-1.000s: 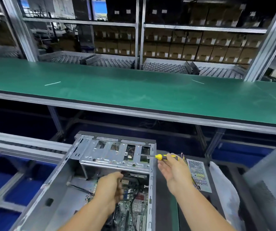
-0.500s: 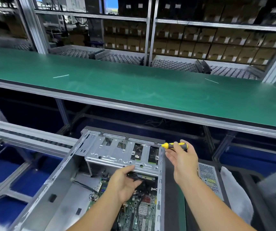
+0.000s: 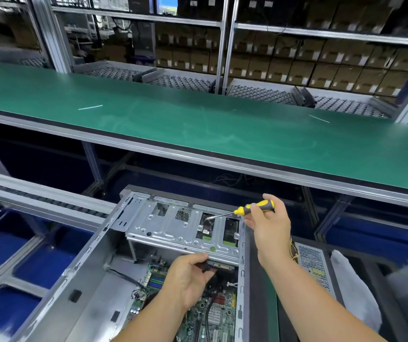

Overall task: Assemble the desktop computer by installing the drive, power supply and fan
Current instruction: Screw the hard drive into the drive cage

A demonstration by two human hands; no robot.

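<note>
A person's left hand (image 3: pixel 188 280) grips the dark drive (image 3: pixel 216 265) at the mouth of the metal bay (image 3: pixel 173 228) inside an open computer case (image 3: pixel 94 280), above the motherboard (image 3: pixel 213 314). The right hand (image 3: pixel 269 225) pinches a yellow-handled screwdriver (image 3: pixel 252 209), its tip over the bay's top. A power supply (image 3: pixel 314 265) lies right of the case. Beyond runs a green conveyor belt (image 3: pixel 198 119).
</note>
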